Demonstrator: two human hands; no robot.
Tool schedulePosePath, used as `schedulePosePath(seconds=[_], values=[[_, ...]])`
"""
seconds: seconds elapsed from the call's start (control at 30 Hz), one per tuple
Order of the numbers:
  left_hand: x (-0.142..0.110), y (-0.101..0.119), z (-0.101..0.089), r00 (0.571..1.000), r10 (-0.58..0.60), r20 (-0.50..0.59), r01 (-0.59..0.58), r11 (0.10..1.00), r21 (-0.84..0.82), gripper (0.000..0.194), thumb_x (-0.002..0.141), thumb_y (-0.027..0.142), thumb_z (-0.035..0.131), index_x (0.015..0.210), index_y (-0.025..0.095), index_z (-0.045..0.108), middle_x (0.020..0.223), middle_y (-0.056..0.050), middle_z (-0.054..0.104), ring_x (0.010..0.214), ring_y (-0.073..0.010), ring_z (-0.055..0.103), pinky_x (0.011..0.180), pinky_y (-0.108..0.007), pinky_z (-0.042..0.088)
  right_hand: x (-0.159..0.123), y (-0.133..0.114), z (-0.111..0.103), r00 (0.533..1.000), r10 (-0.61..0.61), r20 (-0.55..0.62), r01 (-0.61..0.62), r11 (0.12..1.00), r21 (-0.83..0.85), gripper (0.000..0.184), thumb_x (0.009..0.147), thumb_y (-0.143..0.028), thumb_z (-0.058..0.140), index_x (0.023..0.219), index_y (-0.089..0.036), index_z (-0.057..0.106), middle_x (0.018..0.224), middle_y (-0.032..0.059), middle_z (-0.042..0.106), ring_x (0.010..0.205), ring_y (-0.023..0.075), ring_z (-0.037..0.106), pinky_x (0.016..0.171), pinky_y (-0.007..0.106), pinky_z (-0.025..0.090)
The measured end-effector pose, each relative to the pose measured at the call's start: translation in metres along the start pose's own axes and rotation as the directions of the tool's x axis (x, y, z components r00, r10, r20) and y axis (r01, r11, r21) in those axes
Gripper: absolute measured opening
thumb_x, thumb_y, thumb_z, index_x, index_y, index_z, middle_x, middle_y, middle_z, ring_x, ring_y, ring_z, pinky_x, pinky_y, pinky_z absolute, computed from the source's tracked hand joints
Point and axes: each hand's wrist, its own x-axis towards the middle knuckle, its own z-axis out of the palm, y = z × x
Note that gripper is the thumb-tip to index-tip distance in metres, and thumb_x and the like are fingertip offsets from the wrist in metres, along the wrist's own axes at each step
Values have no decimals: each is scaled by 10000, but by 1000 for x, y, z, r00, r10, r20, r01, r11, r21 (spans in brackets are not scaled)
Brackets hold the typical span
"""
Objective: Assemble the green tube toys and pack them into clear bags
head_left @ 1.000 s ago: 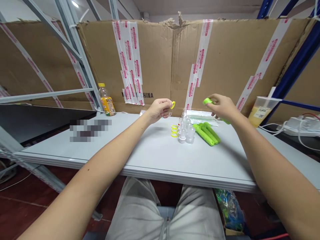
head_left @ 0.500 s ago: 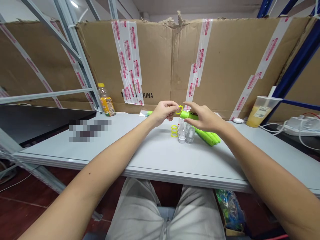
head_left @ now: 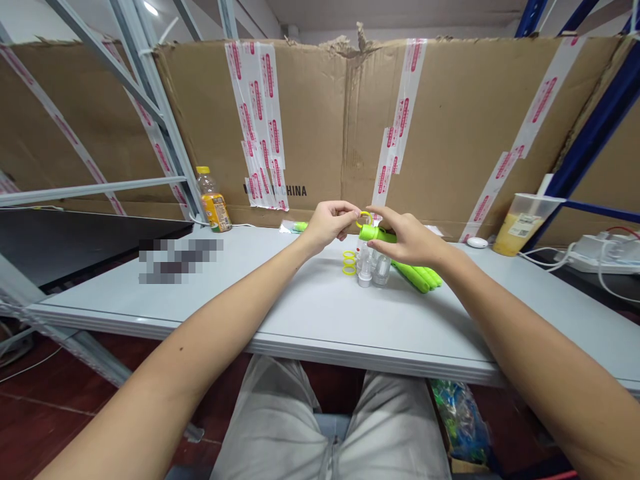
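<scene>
Pinched between the thumb and fingers of my left hand (head_left: pixel 331 223) is a thin yellow ring (head_left: pixel 367 213). My right hand (head_left: pixel 410 235) is closed around a bright green tube-like piece (head_left: pixel 371 233), whose end points left toward the ring. The ring is right at the tube's end; whether they touch I cannot tell. More yellow rings (head_left: pixel 349 270) lie in a line on the table below my hands. Beside them stand several small clear plastic pieces (head_left: pixel 365 275), partly covered by my right hand. Several long green tubes (head_left: pixel 419 277) lie under and behind that hand.
On the white table (head_left: pixel 300 307), a juice bottle (head_left: pixel 216 210) stands at the back left and a cup of yellow drink (head_left: pixel 523 223) at the back right. A cardboard panel (head_left: pixel 320 133) closes off the back. A power strip (head_left: pixel 600 250) with cables sits far right.
The ring has shifted slightly right, over the green tube's end, and the tube's end has dipped slightly. My right index finger has come closer to the ring.
</scene>
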Motion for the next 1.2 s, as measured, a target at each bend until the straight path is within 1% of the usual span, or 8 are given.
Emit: schedulePosePath(seconds=[0.3,0.43,0.53,0.7,0.87,0.97,1.07,1.2], values=[[-6,3,3,986,9,166,-29,992,123,230,818,343,704,841,116,675,477,46,498,401,-68,438,418,-209,334,0,3,3,999,5,51,-4,1000,-17,387,901,-372,564,1222,-161,619,867,55,663,734,182,533,687,287,367],[-4,4,-1,986,2,166,-29,987,160,204,847,324,683,820,132,621,489,47,508,396,-70,456,433,-207,354,2,8,4,998,63,-1,-63,998,11,374,898,-388,570,1190,-163,635,802,31,644,707,171,518,665,278,362],[-2,5,-3,975,-25,222,-16,983,181,191,877,316,652,820,150,577,485,54,498,401,-73,461,443,-204,357,4,8,6,993,109,-51,-106,992,61,341,884,-384,581,1143,-172,649,742,7,622,660,156,496,637,272,348],[0,7,-1,963,-44,266,5,989,146,157,889,292,622,839,171,535,495,73,466,395,-70,456,438,-199,340,10,5,13,960,250,-129,-239,967,91,292,858,-365,598,1089,-190,641,740,14,635,652,164,511,624,276,350],[-3,12,7,953,-106,284,89,993,73,143,844,253,634,854,190,507,475,93,430,360,-71,416,415,-203,328,15,7,18,912,366,-187,-334,925,180,241,833,-358,624,1021,-208,601,755,29,652,675,183,556,626,287,396],[-5,14,10,951,-120,286,103,992,74,130,824,218,618,886,196,506,462,100,426,352,-72,401,411,-200,329,16,4,18,857,496,-138,-407,817,408,239,825,-374,664,977,-225,555,662,2,607,533,153,511,516,273,389],[-4,13,8,950,-116,289,82,989,126,146,821,196,582,955,203,522,453,99,447,347,-74,392,407,-195,325,17,-1,16,800,599,-39,-433,620,654,305,805,-413,718,958,-244,515,593,-29,547,427,125,454,409,248,347],[-3,9,6,943,-143,301,97,982,165,221,804,164,552,1017,215,519,434,107,434,341,-77,386,409,-190,327,18,-6,14,770,634,70,-389,381,838,322,789,-403,752,942,-241,519,611,-26,533,428,105,435,387,231,329]])
